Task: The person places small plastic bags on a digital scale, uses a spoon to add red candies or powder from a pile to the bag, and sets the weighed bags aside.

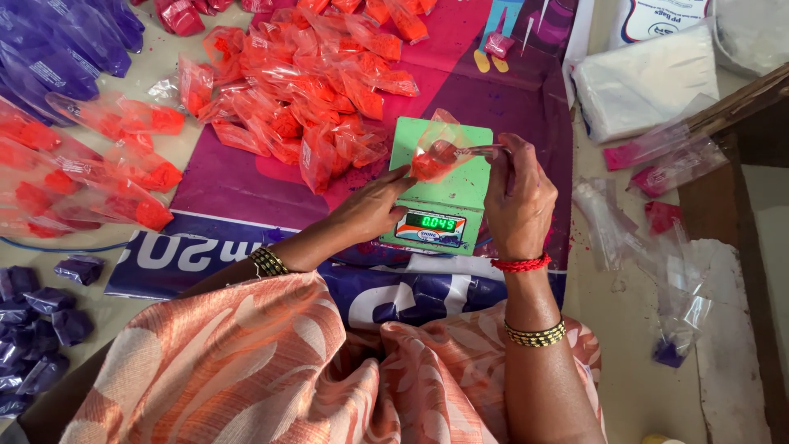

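Small clear plastic pouch of orange-red powder sat on the green scale, above its lit display. Long axis ran roughly left-right, powder bunched at the left end, open mouth toward the right. Left hand pressed fingertips against the pouch's powder end, fingers together, not clamped. Right hand pinched shut on a thin metal spoon poking into the mouth. Pouch film glossy, crinkled. Pile of filled orange pouches lay just left of the scale.
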